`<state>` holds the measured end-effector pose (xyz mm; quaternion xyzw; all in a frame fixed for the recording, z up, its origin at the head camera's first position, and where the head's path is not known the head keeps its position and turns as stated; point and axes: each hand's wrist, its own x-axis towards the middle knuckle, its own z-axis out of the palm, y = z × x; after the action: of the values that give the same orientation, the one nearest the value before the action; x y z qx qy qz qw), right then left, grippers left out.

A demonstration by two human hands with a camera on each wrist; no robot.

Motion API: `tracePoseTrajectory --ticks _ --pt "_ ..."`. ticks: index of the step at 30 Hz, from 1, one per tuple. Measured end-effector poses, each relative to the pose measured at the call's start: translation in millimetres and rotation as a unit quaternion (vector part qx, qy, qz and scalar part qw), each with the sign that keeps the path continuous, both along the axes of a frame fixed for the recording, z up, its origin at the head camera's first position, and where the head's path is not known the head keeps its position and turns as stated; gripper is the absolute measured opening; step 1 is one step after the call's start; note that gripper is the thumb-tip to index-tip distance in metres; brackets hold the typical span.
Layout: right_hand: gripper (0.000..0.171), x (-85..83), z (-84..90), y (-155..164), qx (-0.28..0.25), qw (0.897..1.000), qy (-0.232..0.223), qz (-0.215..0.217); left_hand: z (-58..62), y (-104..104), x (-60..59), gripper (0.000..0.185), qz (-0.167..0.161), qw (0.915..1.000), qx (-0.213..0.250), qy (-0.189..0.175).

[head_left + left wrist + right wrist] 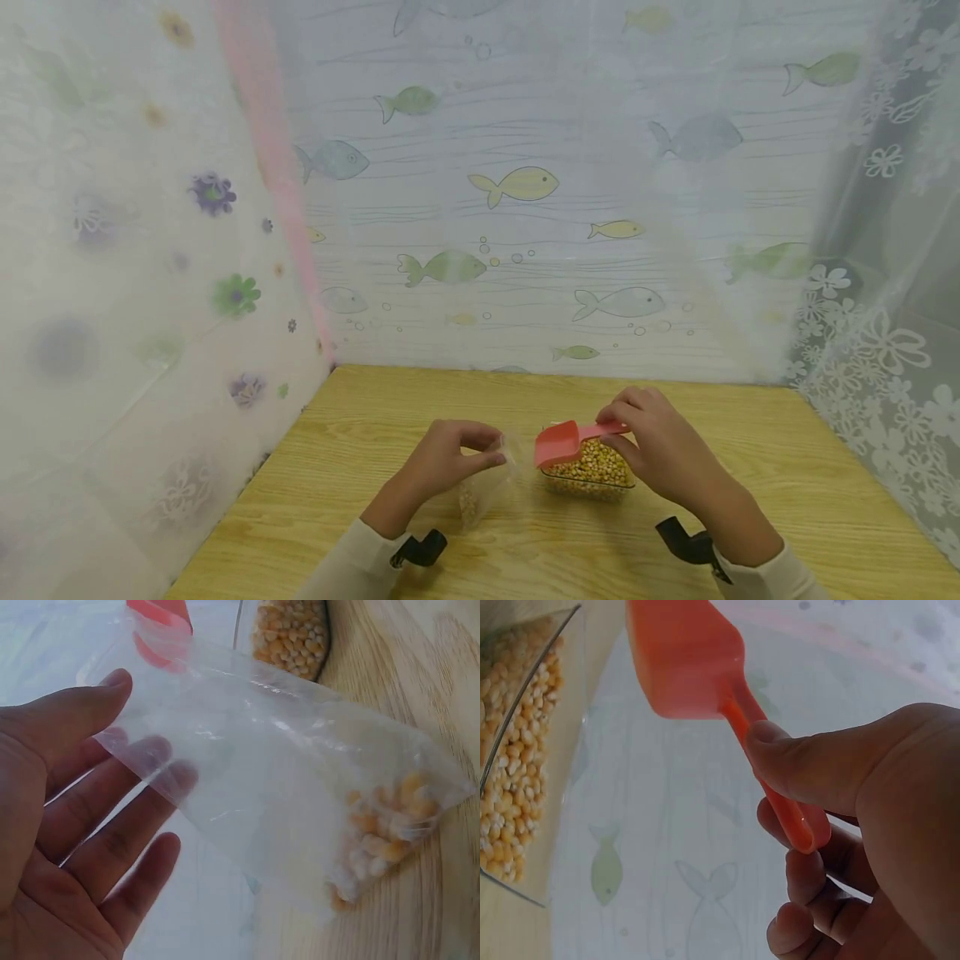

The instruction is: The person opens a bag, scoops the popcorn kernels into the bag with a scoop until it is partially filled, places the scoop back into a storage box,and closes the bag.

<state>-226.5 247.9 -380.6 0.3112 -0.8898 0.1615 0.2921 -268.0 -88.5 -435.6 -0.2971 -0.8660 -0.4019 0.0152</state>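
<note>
My left hand (450, 462) pinches the top of a clear plastic bag (483, 492) between thumb and fingers; the bag (300, 802) hangs down to the table with a few corn kernels (382, 825) in its bottom corner. My right hand (660, 450) holds the handle of a red plastic scoop (561, 442), thumb on top. The scoop (697, 667) hovers over a clear container of corn kernels (588, 475), its mouth towards the bag. The container (517, 765) stands right beside the bag.
The wooden table (787, 483) is enclosed by translucent curtains: fish pattern at the back (525, 183), flowers on the left (150, 275) and lace on the right (885, 333).
</note>
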Motion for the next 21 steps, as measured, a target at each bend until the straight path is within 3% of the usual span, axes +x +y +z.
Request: tracePoseTrajectory --ticks 14,21 --pt "0.023 -6.2 3.1 30.4 0.003 0.997 -0.063 -0.04 -8.7 3.3 -10.5 0.046 0.037 0.9977 0.054 -0.017" --pt "0.018 -8.6 8.6 48.6 0.013 0.992 -0.11 -0.057 -10.2 9.1 -23.6 0.041 0.025 0.9984 0.048 -0.017"
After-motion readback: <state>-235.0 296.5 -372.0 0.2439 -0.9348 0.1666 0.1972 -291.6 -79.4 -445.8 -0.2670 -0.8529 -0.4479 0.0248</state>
